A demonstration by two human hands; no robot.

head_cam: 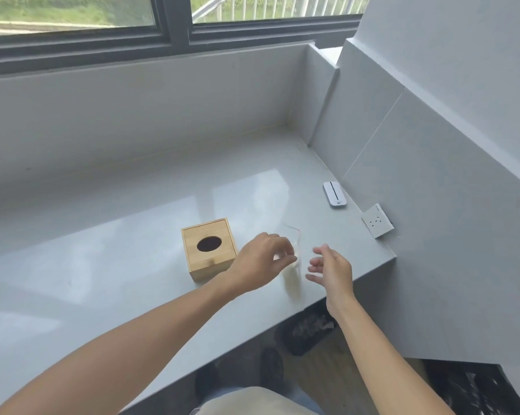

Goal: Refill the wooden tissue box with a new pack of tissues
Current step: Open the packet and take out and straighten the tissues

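A square wooden tissue box (209,248) with a dark oval hole in its lid stands on the grey counter (103,280). Just right of it, my left hand (261,260) pinches a blurred, pale, see-through piece of wrapping (293,272) that hangs from the fingertips toward the counter. A thin reddish strip (294,230) curls up from it. My right hand (332,272) hovers a little further right with fingers spread, holding nothing. No pack of tissues shows.
A white oblong device (334,194) lies near the right wall. A white socket plate (377,220) sits at the counter's right edge. A low tiled wall and a window run behind. A dark bin (308,330) stands on the floor below.
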